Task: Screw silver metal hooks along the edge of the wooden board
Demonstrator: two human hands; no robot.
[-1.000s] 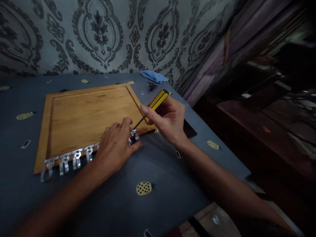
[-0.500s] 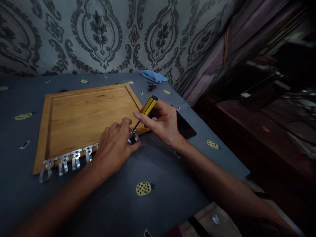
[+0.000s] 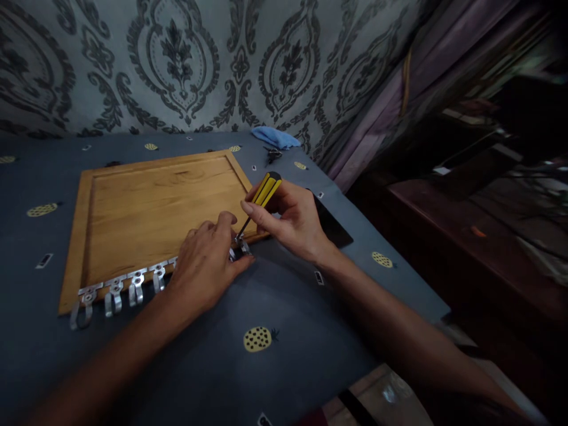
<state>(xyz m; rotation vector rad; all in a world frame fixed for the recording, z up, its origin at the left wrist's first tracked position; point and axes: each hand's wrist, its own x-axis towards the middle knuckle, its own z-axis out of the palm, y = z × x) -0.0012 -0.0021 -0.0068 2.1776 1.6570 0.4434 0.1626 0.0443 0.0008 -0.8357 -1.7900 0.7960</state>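
A wooden board (image 3: 151,207) lies on a blue-grey cloth with pineapple prints. A metal rail of hooks (image 3: 118,290) runs along the board's near edge. My left hand (image 3: 206,263) lies over the rail's right part, fingers closed around it and pressing it to the board. My right hand (image 3: 290,222) grips a yellow and black screwdriver (image 3: 261,198), tilted, its tip down at the rail's right end near a hook (image 3: 239,247) beside my left fingertips.
A blue cloth (image 3: 275,137) and a small dark object (image 3: 271,155) lie at the back near the patterned wall. A dark flat object (image 3: 332,228) lies just right of my right hand. The table's edge drops off at right toward dark furniture (image 3: 465,225).
My right hand drew the screwdriver closer and stood it more upright, tip staying at the rail's right end. My left hand has kept its place on the rail.
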